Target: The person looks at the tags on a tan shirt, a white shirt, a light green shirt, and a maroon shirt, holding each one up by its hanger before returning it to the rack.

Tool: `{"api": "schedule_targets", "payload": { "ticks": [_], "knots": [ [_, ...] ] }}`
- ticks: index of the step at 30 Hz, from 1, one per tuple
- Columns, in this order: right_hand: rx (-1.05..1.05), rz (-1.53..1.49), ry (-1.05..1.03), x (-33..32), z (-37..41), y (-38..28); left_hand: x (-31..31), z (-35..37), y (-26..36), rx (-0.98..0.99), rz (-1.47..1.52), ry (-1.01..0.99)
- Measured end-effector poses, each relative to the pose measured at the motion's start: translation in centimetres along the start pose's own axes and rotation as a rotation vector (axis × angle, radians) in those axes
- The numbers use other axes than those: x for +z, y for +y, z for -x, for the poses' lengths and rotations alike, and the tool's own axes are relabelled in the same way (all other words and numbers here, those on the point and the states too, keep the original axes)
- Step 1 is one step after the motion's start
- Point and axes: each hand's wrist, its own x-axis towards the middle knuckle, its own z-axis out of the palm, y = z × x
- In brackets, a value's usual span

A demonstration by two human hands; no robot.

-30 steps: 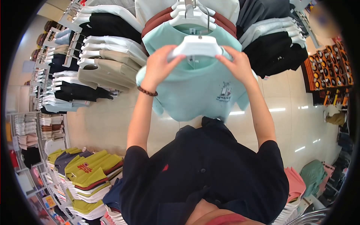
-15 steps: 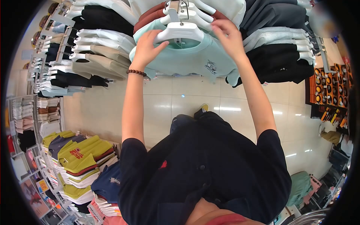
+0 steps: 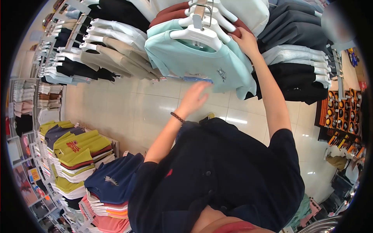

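Note:
A pale mint shirt [image 3: 186, 54] with a small dark print hangs at the front of the rack on a white hanger [image 3: 200, 34]. Behind it are another mint shirt and a reddish-brown shirt [image 3: 171, 16]. My right hand [image 3: 246, 42] is at the right shoulder of these shirts, its fingers curled on the mint fabric just in front of the brown one. Lower down, my left hand [image 3: 192, 98], with a beaded bracelet, is below the front shirt's hem, apart from it. It is slightly blurred, fingers stretched out and holding nothing.
Beige and white shirts [image 3: 116, 54] hang to the left, black and grey ones [image 3: 293, 79] to the right. Folded-out green shirts [image 3: 79, 145] and a navy shirt [image 3: 112, 180] are at the lower left. An orange display of round items [image 3: 342, 110] stands at the right.
My left hand has left the hanger's left side and dropped toward me. My right hand has moved in onto the shirts' shoulder. The front shirt now hangs straight on the rail.

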Motion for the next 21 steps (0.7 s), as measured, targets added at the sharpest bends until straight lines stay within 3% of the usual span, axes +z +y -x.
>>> {"api": "schedule_targets", "payload": {
  "ticks": [2,5,8,11,13,18,21],
  "knots": [
    [0.110,-0.071,0.198,-1.2,1.9,-1.8,1.1,0.8,1.5,-0.006,0.129,-0.188],
    [-0.004,-0.012,0.254,-5.5,3.7,-3.2,1.0,0.5,3.4,-0.053,0.271,-0.320],
    [0.026,0.006,0.267,-9.2,7.1,-3.2,-0.3,-0.7,5.6,0.044,0.269,-0.333],
    [0.260,-0.008,0.323,-11.3,13.4,-3.3,-1.2,-1.7,6.1,0.162,0.250,-0.281],
    [0.287,-0.207,0.335,-11.8,18.9,-1.8,-1.7,-2.0,6.7,0.149,0.329,-0.294],
    [0.499,-0.256,0.393,-13.8,30.9,-9.6,-1.4,-2.3,9.1,0.180,0.464,-0.360],
    [0.664,-0.082,0.413,-16.1,35.7,-13.5,0.0,-2.1,10.5,0.252,0.466,-0.429]
  ]
}}
